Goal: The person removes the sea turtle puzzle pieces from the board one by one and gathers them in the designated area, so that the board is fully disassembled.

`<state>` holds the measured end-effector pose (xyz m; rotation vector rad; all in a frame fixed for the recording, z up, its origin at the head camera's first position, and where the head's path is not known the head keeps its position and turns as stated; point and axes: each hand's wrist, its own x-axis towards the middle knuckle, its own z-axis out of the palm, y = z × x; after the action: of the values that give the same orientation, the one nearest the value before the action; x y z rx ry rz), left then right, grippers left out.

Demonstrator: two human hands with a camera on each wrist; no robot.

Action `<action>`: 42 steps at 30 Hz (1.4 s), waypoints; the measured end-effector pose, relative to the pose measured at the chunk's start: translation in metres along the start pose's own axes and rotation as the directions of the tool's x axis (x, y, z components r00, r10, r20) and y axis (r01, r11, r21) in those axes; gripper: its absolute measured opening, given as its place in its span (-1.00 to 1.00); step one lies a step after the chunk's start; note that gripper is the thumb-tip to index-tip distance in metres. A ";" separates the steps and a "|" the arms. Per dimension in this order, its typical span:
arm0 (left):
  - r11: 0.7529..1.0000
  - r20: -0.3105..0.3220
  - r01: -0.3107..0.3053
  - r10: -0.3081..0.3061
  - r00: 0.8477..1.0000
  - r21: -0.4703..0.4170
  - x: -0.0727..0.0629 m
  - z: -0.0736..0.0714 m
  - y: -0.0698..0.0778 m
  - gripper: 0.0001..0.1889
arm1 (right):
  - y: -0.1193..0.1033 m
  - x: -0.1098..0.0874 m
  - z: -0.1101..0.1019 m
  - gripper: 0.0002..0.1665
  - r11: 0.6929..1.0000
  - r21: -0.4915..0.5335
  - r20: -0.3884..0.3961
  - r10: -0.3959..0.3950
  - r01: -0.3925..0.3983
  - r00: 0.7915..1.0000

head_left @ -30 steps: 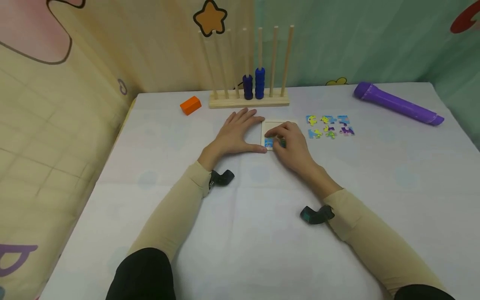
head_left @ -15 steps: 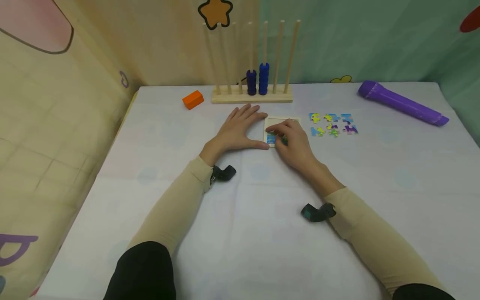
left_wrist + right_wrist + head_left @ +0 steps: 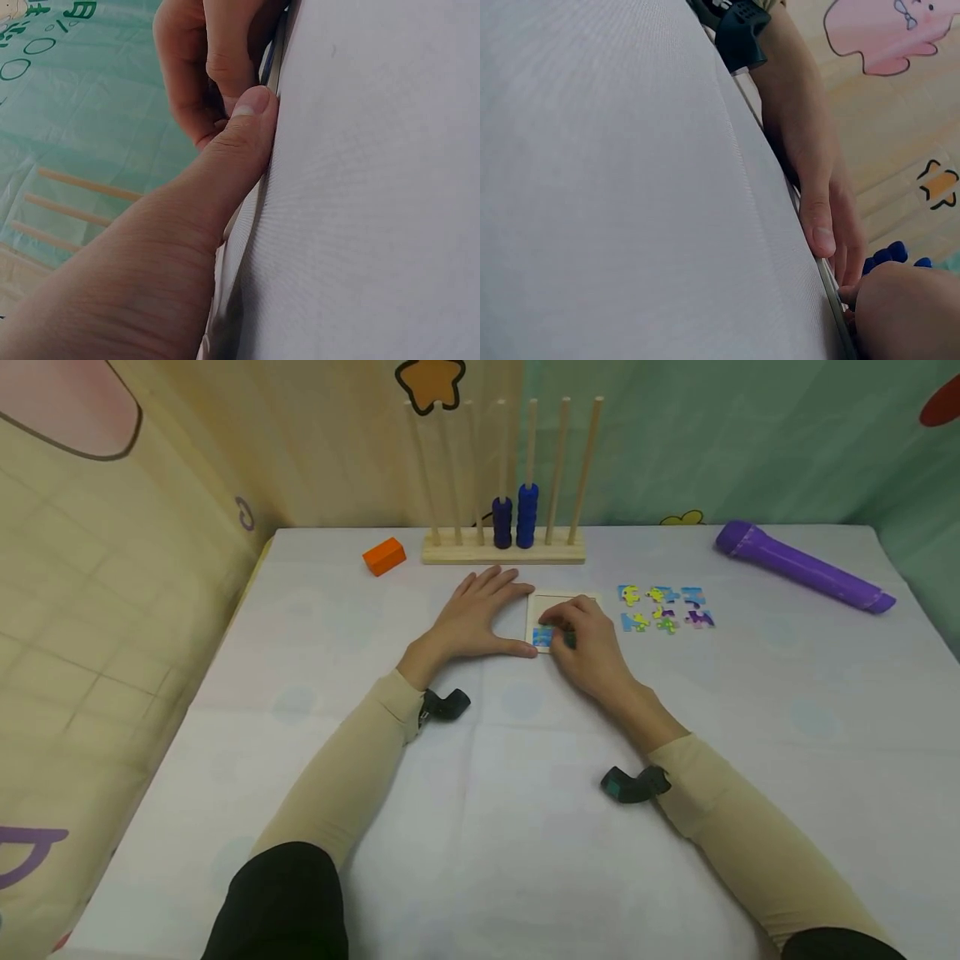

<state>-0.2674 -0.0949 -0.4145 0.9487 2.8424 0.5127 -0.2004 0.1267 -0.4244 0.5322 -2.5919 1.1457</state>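
A small pale wooden puzzle tray lies on the table between my hands, with blue puzzle pieces in its near left corner. My left hand is spread at the tray's left side, its thumb and index finger touching the frame. Over the tray, my right hand has curled fingers and pinches a puzzle piece low in the tray; the fingers mostly hide it. In the left wrist view the left thumb lies along the tray edge, close to the right hand.
Several loose puzzle pieces lie right of the tray. Behind stands a wooden peg rack with dark blue beads. An orange block sits at the back left, a purple toy microphone at the back right.
The head view has shifted slightly. Both hands stay at the tray; the right fingers have moved only a little over the pieces.
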 end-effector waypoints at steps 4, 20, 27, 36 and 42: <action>1.000 0.001 0.006 -0.006 1.000 -0.001 -0.001 0.000 -0.001 0.06 | -0.001 0.004 0.002 -0.78 0.999 -0.043 0.043 0.030 -0.028 0.999; 1.000 0.010 0.012 -0.012 1.000 -0.010 -0.001 0.000 0.000 0.06 | -0.002 0.005 -0.001 -0.78 0.999 -0.034 0.092 0.040 -0.037 0.995; 1.000 0.010 0.014 -0.014 1.000 0.000 0.001 0.002 0.000 0.06 | 0.002 0.003 0.000 -0.72 0.999 -0.049 0.057 -0.012 0.015 0.998; 1.000 0.009 0.014 -0.014 1.000 -0.004 0.001 0.001 0.000 0.07 | 0.001 0.010 0.002 -0.68 0.990 -0.138 0.138 -0.017 0.036 0.990; 1.000 0.005 0.011 -0.011 1.000 -0.010 0.001 0.000 0.000 0.07 | 0.002 0.012 0.000 -0.68 0.998 -0.050 0.134 0.048 -0.042 0.990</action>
<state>-0.2684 -0.0944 -0.4147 0.9303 2.8361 0.5221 -0.2119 0.1251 -0.4218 0.5623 -2.7520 1.0956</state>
